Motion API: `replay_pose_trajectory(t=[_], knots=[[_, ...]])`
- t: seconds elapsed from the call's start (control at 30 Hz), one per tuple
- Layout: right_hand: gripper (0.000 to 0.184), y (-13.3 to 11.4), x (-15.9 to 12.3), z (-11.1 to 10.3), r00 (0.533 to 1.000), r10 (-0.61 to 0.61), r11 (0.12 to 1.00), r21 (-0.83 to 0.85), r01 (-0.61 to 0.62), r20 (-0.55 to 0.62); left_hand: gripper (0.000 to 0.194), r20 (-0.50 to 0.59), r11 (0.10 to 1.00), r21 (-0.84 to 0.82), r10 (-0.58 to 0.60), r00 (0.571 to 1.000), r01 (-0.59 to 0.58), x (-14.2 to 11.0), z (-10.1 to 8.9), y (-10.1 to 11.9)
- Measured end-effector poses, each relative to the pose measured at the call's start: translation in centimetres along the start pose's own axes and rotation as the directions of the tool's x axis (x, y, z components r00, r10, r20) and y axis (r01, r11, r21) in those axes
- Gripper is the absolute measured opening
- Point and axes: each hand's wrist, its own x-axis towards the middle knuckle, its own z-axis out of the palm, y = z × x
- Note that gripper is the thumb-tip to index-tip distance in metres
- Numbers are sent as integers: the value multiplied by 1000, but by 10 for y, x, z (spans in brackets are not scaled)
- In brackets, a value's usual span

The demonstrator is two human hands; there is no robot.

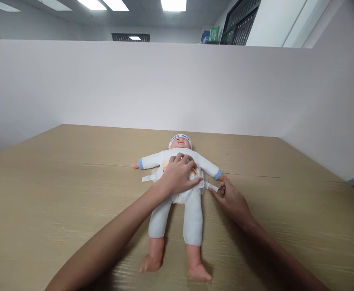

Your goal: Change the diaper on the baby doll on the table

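Note:
A baby doll in a white suit with blue cuffs and a printed cap lies on its back, its feet toward me. Around its hips is a white diaper. My left hand rests with fingers spread on the doll's belly, over the diaper's front. On the right, my right hand pinches the end of a white diaper tab stretched out from the doll's side. The opposite tab sticks out loose at the left hip. My left hand hides part of the belly and diaper front.
The doll lies on a wide tan table. A white partition stands along its far edge and continues on the right side. Beyond it, a green package shows near a dark window grille.

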Motion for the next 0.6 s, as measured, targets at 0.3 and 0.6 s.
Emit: replay_pose_trajectory(t=[0.3, 0.6], knots=[[50, -31, 24, -24, 993, 9, 925, 376, -53, 118, 52, -47, 999, 37, -9, 999, 11, -2, 13, -4], [32, -104, 70, 20, 974, -170, 877, 473, 78, 153, 88, -70, 998, -33, -53, 996, 51, -2, 14, -4]])
